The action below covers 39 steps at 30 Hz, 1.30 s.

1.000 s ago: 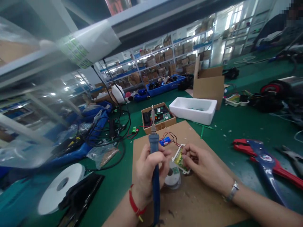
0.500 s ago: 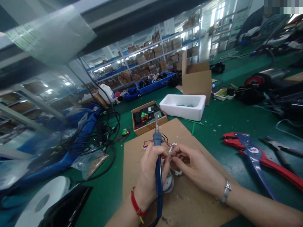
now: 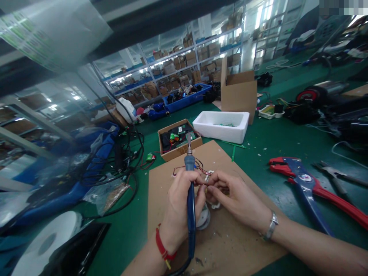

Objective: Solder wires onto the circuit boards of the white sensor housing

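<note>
My left hand (image 3: 182, 199), with a red cord at the wrist, is closed round a blue soldering iron (image 3: 191, 207) whose metal tip points away from me. Its thumb and fingertips meet those of my right hand (image 3: 230, 195), which is pinched on something too small to make out. Thin red and black wires (image 3: 201, 166) lead away just beyond the fingers. Partly hidden under the hands are a white part (image 3: 215, 205) and a solder spool (image 3: 203, 217), both over the brown board (image 3: 224, 245).
An open carton of circuit boards (image 3: 179, 140) and a white foam box (image 3: 221, 126) stand beyond the board. Red-blue wire strippers (image 3: 306, 184) and pliers (image 3: 335, 176) lie right. Black cables, a plastic bag (image 3: 109, 195) and a white reel (image 3: 47, 243) are left.
The whole view has shifted slightly. Both hands stay together at the same spot over the board, with the fingertips a little changed in position; the soldering iron is still in my left hand.
</note>
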Each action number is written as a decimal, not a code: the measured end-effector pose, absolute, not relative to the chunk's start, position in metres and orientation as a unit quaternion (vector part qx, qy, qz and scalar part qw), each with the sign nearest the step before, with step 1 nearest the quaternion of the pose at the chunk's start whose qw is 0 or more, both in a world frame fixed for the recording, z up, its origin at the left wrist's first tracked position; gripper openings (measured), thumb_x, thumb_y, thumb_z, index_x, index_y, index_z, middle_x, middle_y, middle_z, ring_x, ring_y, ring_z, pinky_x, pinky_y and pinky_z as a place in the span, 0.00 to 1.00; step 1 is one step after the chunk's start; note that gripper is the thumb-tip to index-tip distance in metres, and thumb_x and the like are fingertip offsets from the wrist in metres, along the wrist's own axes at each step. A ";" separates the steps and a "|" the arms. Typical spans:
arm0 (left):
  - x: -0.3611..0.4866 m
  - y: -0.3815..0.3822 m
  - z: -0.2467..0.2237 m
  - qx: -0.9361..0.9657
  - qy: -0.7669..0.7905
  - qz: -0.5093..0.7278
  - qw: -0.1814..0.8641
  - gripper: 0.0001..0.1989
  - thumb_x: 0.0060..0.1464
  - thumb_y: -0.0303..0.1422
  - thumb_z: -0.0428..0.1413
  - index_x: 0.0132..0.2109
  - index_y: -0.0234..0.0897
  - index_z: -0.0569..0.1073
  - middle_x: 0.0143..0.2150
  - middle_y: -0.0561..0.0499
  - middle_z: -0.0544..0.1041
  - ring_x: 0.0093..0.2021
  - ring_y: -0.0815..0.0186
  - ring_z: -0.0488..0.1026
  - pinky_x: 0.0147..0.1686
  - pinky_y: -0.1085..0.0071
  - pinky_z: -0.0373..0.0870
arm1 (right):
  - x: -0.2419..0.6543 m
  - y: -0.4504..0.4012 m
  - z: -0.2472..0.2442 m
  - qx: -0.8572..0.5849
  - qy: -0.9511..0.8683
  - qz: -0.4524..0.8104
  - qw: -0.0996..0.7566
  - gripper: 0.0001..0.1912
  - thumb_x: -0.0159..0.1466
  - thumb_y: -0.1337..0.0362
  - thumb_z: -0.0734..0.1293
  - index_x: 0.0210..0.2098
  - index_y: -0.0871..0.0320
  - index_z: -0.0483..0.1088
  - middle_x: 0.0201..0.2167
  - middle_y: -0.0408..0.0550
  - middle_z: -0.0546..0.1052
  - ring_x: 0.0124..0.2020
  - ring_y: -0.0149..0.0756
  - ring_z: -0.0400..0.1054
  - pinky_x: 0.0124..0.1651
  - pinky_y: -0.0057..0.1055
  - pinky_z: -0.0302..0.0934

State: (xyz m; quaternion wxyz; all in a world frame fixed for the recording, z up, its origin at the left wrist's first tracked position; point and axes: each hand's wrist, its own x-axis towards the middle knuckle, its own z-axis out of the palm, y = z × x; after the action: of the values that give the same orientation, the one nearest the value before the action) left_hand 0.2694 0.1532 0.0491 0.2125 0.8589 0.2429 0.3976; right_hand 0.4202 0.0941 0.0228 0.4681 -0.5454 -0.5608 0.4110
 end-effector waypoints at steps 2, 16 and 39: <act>0.269 0.155 0.049 0.859 0.248 0.398 0.208 0.13 0.51 0.17 0.53 0.38 0.38 0.62 0.39 0.53 0.67 0.41 0.71 0.67 0.41 0.75 0.63 | 0.420 0.094 0.024 -0.542 -0.559 0.420 0.467 0.03 0.66 0.66 0.60 0.35 0.60 0.61 0.27 0.43 0.73 0.27 0.29 0.69 0.30 0.24 0.61; 0.264 0.160 0.040 0.835 0.313 0.371 0.260 0.10 0.54 0.21 0.53 0.39 0.38 0.62 0.40 0.52 0.68 0.35 0.71 0.69 0.35 0.73 0.66 | 0.422 0.093 0.024 -0.542 -0.551 0.427 0.470 0.05 0.67 0.64 0.58 0.37 0.59 0.58 0.28 0.44 0.74 0.27 0.28 0.69 0.30 0.25 0.62; 0.265 0.148 0.052 0.895 0.242 0.359 0.109 0.14 0.50 0.17 0.51 0.40 0.40 0.64 0.38 0.52 0.69 0.41 0.65 0.66 0.39 0.68 0.59 | 0.424 0.097 0.025 -0.538 -0.560 0.432 0.459 0.07 0.62 0.63 0.63 0.34 0.61 0.65 0.29 0.45 0.68 0.30 0.30 0.61 0.32 0.27 0.57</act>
State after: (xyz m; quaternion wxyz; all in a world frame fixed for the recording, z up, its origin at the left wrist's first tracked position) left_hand 0.2649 0.1475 0.0519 0.1087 0.8948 0.2422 0.3589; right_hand 0.4243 0.0967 0.0246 0.4591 -0.5375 -0.5602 0.4319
